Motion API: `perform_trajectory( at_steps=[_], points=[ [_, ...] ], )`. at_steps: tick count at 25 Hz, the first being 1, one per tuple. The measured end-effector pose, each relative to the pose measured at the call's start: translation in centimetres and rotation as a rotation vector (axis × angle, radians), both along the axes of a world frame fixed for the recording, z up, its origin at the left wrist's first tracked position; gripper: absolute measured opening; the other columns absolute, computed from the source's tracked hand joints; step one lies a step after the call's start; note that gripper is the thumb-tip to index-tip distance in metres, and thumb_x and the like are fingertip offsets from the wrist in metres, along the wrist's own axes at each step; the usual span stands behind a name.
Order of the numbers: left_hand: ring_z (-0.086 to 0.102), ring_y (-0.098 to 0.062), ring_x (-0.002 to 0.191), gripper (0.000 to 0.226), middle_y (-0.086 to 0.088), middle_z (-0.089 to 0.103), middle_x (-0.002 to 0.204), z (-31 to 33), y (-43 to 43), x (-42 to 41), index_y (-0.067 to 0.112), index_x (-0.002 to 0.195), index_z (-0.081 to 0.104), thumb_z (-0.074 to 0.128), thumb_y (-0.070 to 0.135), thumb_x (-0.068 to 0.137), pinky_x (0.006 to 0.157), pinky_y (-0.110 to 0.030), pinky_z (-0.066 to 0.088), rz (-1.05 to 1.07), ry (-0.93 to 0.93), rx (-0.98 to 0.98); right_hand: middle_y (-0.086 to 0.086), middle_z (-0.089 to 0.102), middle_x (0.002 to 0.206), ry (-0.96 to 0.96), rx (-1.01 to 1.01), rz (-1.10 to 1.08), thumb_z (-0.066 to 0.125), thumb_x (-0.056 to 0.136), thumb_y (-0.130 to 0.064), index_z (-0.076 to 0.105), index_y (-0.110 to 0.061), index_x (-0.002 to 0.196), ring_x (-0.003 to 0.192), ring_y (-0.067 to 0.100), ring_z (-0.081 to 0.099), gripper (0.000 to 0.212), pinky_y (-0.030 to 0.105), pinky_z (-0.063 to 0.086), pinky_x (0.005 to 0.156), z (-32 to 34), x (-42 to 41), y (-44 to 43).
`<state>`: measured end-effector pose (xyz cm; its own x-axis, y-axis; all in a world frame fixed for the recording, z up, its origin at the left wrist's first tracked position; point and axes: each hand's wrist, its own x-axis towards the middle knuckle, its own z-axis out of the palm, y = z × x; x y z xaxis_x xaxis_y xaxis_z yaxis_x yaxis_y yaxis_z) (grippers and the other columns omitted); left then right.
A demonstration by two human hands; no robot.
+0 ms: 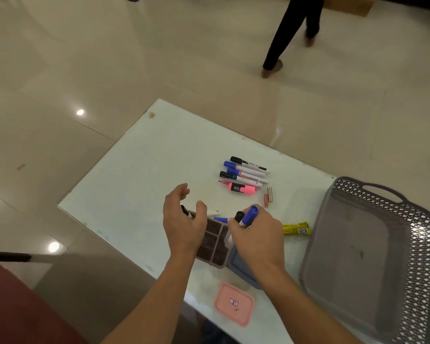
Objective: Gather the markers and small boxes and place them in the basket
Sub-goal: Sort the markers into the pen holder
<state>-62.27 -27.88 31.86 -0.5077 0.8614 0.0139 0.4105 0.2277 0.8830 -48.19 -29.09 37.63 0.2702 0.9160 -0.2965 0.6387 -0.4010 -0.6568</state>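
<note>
Pink lid (233, 304): flat on the surface (147, 170), nearest you.
Your right hand (257, 235): fingers grip two markers (250, 216).
Your left hand (183, 220): fingers loose, spread.

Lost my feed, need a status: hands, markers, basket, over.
Right hand grips blue-capped and black-capped markers. Left hand open over brown compartment box. Marker row on table; grey basket holds none. Yellow pack beside basket, not blocking.

Hardly any print comes through on my feed.
On one white-barrelled marker (248, 178) in the row I make out "WHITE BOARD" along its side. The black band on the pink highlighter (242, 188), the small sticker (233, 303) on the pink lid (222, 309) and the print on the yellow pack (296, 228) are too blurred for me to read.
</note>
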Motion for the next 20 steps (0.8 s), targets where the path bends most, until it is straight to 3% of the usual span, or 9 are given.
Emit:
perform_trajectory(
  at_steps=[3, 6, 9, 12, 14, 17, 20],
  points=[
    [0.058, -0.010, 0.115, 0.047, 0.010, 0.061, 0.122, -0.2, 0.6, -0.1, 0.024, 0.130, 0.054, 0.068, 0.015, 0.087, 0.086, -0.009, 0.039, -0.020, 0.001, 0.014, -0.004, 0.060, 0.072, 0.028, -0.003, -0.068, 0.071, 0.085, -0.028, 0.057, -0.019, 0.083, 0.065, 0.012, 0.056, 0.016, 0.018, 0.038, 0.051, -1.2, -1.4, -0.6],
    [0.058, -0.009, 0.114, 0.047, 0.011, 0.060, 0.121, -0.6, 1.1, -0.1, 0.026, 0.130, 0.054, 0.064, 0.023, 0.084, 0.091, -0.017, 0.042, -0.048, -0.014, 0.028, -0.010, 0.062, 0.089, 0.118, -0.067, -0.109, 0.074, 0.085, -0.037, 0.058, -0.024, 0.096, 0.072, 0.001, 0.055, 0.024, 0.011, 0.041, 0.049, -1.5, -2.2, -1.7],
    [0.059, -0.011, 0.109, 0.041, 0.008, 0.062, 0.118, -0.6, 3.0, 0.4, 0.023, 0.128, 0.058, 0.063, 0.021, 0.087, 0.091, -0.028, 0.048, -0.074, 0.064, 0.033, -0.014, 0.062, 0.096, 0.150, 0.004, -0.201, 0.067, 0.084, -0.056, 0.060, -0.030, 0.097, 0.084, 0.002, 0.058, 0.030, 0.016, 0.043, 0.064, -1.0, -1.2, -0.5],
    [0.062, -0.014, 0.100, 0.029, 0.005, 0.068, 0.112, 0.0, 6.7, 1.4, 0.020, 0.117, 0.067, 0.060, 0.020, 0.089, 0.086, -0.033, 0.045, -0.088, 0.329, 0.062, -0.009, 0.067, 0.092, 0.209, 0.148, -0.265, 0.060, 0.093, -0.040, 0.064, -0.028, 0.085, 0.080, 0.005, 0.061, 0.015, 0.026, 0.047, 0.068, -1.6, 1.5, 4.6],
    [0.063, -0.015, 0.095, 0.025, 0.006, 0.068, 0.110, 0.9, 9.3, 1.7, 0.022, 0.113, 0.068, 0.058, 0.023, 0.090, 0.084, -0.030, 0.037, -0.099, 0.431, 0.033, -0.004, 0.068, 0.100, 0.109, 0.121, -0.142, 0.057, 0.095, -0.024, 0.066, -0.023, 0.094, 0.084, 0.011, 0.062, 0.009, 0.026, 0.044, 0.068, -3.6, 3.4, 9.0],
    [0.064, -0.020, 0.096, 0.028, 0.003, 0.065, 0.113, 1.0, 13.4, 2.3, 0.019, 0.117, 0.065, 0.056, 0.024, 0.091, 0.082, -0.031, 0.042, -0.184, 0.373, -0.216, 0.005, 0.062, 0.123, -0.141, -0.014, 0.159, 0.056, 0.093, -0.013, 0.065, -0.016, 0.119, 0.101, 0.021, 0.059, 0.027, 0.030, 0.044, 0.080, -7.5, 4.6, 15.5],
    [0.067, -0.031, 0.098, 0.036, -0.010, 0.067, 0.108, -1.5, 17.0, 3.6, 0.007, 0.113, 0.061, 0.058, 0.021, 0.080, 0.088, -0.038, 0.056, -0.232, -0.014, -0.669, 0.008, 0.048, 0.144, -0.329, -0.123, 0.405, 0.055, 0.095, -0.015, 0.053, -0.016, 0.139, 0.126, 0.029, 0.047, 0.044, 0.039, 0.045, 0.100, -10.1, 4.2, 20.0]
  ],
)
